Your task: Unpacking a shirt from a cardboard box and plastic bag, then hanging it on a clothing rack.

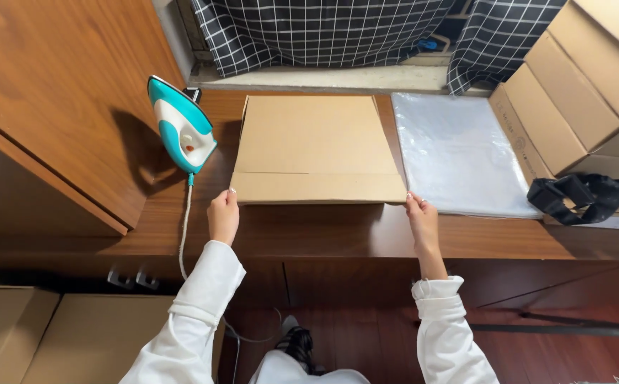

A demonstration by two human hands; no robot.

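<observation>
A: Head view first: what is being handled?

B: A flat cardboard box point(316, 148) is laid on the wooden counter point(323, 235), its front flap folded toward the person. The left hand point(223, 215) is placed at the near left corner, the right hand point(421, 219) at the near right corner. The fingers of both hands are curled narrowly against the front edge; whether the edge is truly pinched or only touched cannot be told, since the fingertips are partly tucked under the flap.

A: What is set around it?

B: A teal and white iron point(181, 126) is stood on its heel just to the left of the box, with its cord point(184, 227) run down over the counter's front. A stack of clear plastic bags point(459, 153) is laid just to the right, and a black strap point(578, 198) beyond that, beside stacked cardboard boxes point(579, 92).

A: What could go wrong?

B: If the box were swung left, the iron could probably be knocked over, as little room is left between them. The cord could be snagged by the left sleeve point(195, 306). The slippery bags might be pushed askew by the box's right edge.

A: Anything hard to make out?

B: Whether the iron is hot cannot be judged. The cord's lower end is lost below the counter, and the stacked boxes are cut off at the frame's edge.
</observation>
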